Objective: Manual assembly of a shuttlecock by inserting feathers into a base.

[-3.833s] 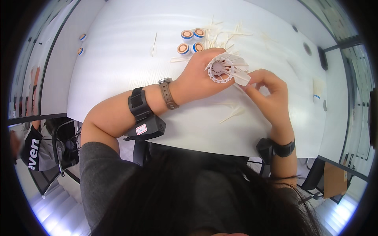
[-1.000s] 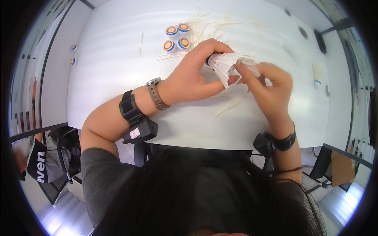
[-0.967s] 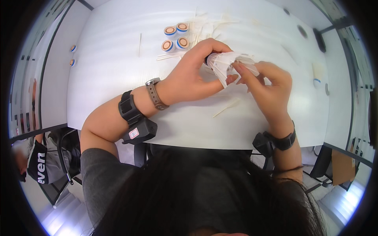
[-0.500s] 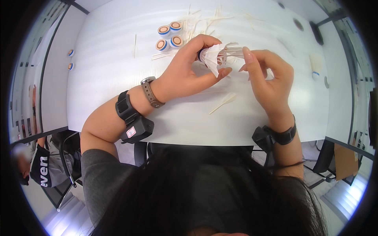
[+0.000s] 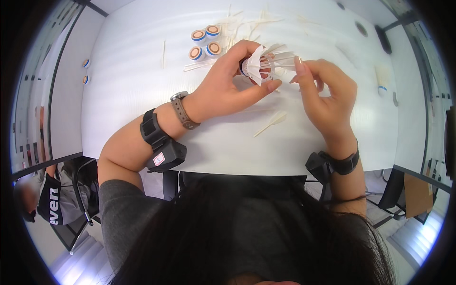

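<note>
While the half-built shuttlecock [image 5: 259,66] sits over the far middle of the white table [image 5: 123,104], I have my left hand [image 5: 228,88] curled around its cork base, thumb under the feather skirt, so the open end faces right toward my other hand. That grip looks meant to keep it steady while the feathers are worked. My right hand [image 5: 325,92] is partly open, index fingertip and thumb pinched lightly at the tips of the white feathers, the other fingers loosely bent and holding nothing that I can see. One loose feather [image 5: 270,122] lies on the table just near of both hands. Farther left stand four round cork bases [image 5: 204,42], with scattered feather stems [image 5: 247,23] beyond.
</note>
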The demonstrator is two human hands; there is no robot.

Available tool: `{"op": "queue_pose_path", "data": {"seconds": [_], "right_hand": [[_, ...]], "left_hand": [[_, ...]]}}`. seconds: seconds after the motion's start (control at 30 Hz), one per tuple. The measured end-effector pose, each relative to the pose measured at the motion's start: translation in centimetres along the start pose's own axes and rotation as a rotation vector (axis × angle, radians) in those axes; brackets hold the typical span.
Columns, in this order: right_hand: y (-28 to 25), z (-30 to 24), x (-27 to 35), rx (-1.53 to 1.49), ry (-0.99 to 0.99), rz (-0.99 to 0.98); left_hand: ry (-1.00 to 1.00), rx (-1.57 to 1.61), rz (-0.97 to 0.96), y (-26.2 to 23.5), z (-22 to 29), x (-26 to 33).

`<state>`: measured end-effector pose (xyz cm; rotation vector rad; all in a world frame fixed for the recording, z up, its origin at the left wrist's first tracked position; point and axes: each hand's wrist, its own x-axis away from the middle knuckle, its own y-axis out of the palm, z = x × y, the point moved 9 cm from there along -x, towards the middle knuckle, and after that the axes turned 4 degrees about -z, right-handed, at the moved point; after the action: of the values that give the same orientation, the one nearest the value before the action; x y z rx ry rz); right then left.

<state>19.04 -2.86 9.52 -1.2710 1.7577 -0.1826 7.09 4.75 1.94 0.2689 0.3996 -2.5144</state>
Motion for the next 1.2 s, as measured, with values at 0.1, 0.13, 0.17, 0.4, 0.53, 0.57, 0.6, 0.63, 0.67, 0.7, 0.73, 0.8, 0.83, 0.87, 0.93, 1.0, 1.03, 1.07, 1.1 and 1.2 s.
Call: {"op": "queue_pose_path", "data": {"seconds": [0.1, 0.13, 0.17, 0.4, 0.53, 0.57, 0.6, 0.63, 0.67, 0.7, 0.73, 0.8, 0.83, 0.87, 0.93, 1.0, 1.03, 1.07, 1.1, 1.2], "right_hand": [[0.1, -0.2, 0.0, -0.028, -0.015, 0.003], [0.2, 0.0, 0.1, -0.035, -0.004, -0.002], [0.2, 0.1, 0.1, -0.043, 0.007, -0.007], [0.0, -0.3, 0.1, -0.036, -0.017, -0.006], [0.0, -0.2, 0.1, -0.038, 0.006, -0.006], [0.0, -0.1, 0.1, -0.05, 0.013, 0.0], [0.0, -0.1, 0.2, -0.05, 0.012, 0.001], [0.1, 0.2, 0.2, -0.051, 0.031, 0.002], [0.1, 0.4, 0.2, -0.051, 0.05, 0.003], [0.0, 0.4, 0.2, -0.05, 0.046, 0.006], [0.0, 0.4, 0.2, -0.062, 0.047, 0.008], [-0.1, 0.3, 0.2, -0.073, 0.044, 0.012], [0.0, 0.5, 0.3, -0.056, 0.065, -0.002], [0.0, 0.7, 0.2, -0.039, 0.087, -0.015], [0.0, 0.3, 0.1, -0.028, 0.067, -0.021], [0.1, -0.1, 0.1, -0.04, 0.028, -0.016], [0.1, -0.2, 0.1, -0.039, 0.029, -0.018], [0.0, -0.3, 0.1, -0.034, 0.023, -0.014], [0.1, -0.3, 0.1, -0.026, 0.027, -0.027], [0.3, -0.3, 0.2, -0.012, 0.013, -0.026]], "left_hand": [[0.019, 0.04, 0.038, 0.1, 0.3, 0.0], [0.034, 0.078, 0.081, -0.2, 0.4, -0.1], [0.036, 0.077, 0.078, -0.2, 0.5, -0.1], [0.046, 0.031, 0.041, -0.1, 0.7, 0.0], [0.045, -0.03, 0.009, -0.1, 1.0, -0.1], [0.045, -0.031, 0.009, 0.1, 1.0, -0.1], [0.027, 0.044, 0.041, 0.1, 0.6, -0.1], [0.012, 0.118, 0.072, -0.1, 0.4, -0.1], [0.015, 0.115, 0.072, -0.1, 0.5, -0.1], [0.023, 0.099, 0.072, -0.2, 0.6, -0.2], [0.029, 0.084, 0.073, -0.2, 0.8, -0.2], [0.028, 0.1, 0.064, -0.1, 0.8, -0.2], [0.018, 0.102, 0.066, -0.1, 0.7, -0.2], [0.008, 0.103, 0.067, -0.1, 0.6, -0.2], [0.011, 0.094, 0.065, 0.0, 0.5, -0.2], [0.013, 0.085, 0.063, -0.1, 0.5, -0.1], [0.021, 0.022, 0.034, -0.1, 0.7, -0.1], [0.028, -0.042, 0.005, 0.1, 0.8, -0.1], [0.036, -0.044, 0.005, 0.1, 0.8, -0.2], [0.018, -0.035, 0.004, 0.3, 0.8, -0.2]]}}
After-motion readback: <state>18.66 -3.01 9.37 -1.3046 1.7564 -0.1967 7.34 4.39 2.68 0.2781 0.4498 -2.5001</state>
